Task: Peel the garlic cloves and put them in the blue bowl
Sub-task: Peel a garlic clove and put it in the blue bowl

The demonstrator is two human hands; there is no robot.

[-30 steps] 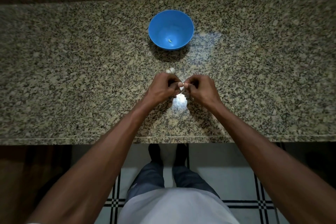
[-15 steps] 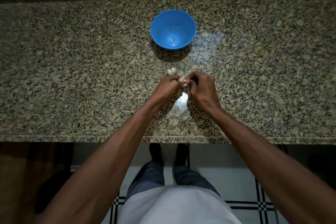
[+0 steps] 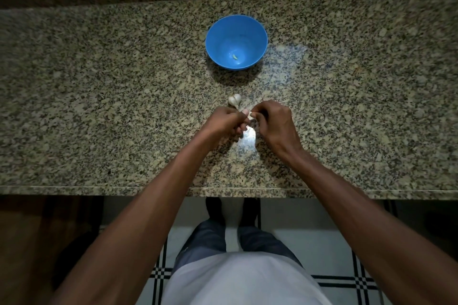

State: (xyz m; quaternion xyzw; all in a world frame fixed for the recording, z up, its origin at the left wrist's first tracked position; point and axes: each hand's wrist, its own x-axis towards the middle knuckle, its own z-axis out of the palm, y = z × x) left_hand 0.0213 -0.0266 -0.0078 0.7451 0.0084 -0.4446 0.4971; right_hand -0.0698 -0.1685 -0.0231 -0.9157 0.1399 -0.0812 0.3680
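A speckled granite table (image 3: 99, 96) fills the upper half of the view, its front edge running across the middle, with tiled floor and the person's legs below it. On the table, near the centre and toward the back, stands the blue bowl (image 3: 257, 32), upright, with one small pale peeled clove (image 3: 235, 57) lying at its bottom. Nearer the person, both hands meet above the table: the left hand (image 3: 226, 122) has its fingers curled and its thumb pressed to a small white garlic clove (image 3: 251, 115), and the right hand (image 3: 275, 121) pinches the same clove from the other side with curled fingers. Just behind the left hand, a piece of garlic bulb (image 3: 234, 100) lies on the table, well apart from the bowl.
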